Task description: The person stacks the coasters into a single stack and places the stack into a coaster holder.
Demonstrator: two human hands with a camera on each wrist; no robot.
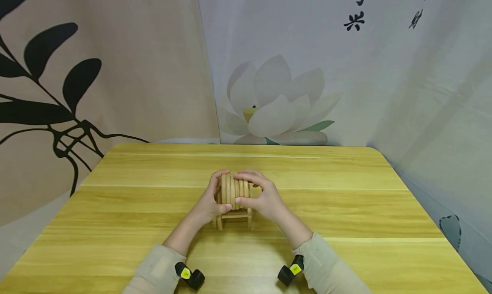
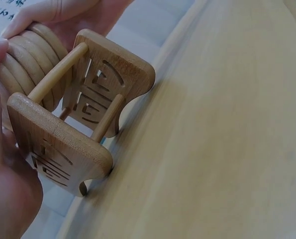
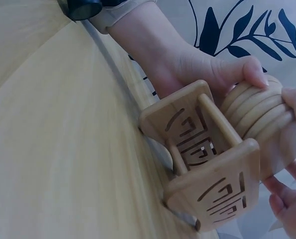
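Note:
Several round wooden coasters (image 1: 232, 190) stand side by side as an upright row in the head view. They are at the top of a small wooden rack (image 2: 105, 82) with two cut-out side panels joined by rods; how far down they reach between the panels is partly hidden. My left hand (image 1: 210, 202) grips the row from the left, thumb on the near side. From the right my right hand (image 1: 267, 198) holds it too, thumb in front and fingers over the top. The rack's feet rest on the table.
The pale wooden table (image 1: 346, 208) extends around the rack on all sides. Behind it hangs a cloth backdrop (image 1: 288, 29) printed with a lotus and dark leaves. A black camera (image 1: 190, 276) is strapped at the left wrist, another camera (image 1: 291, 270) at the right.

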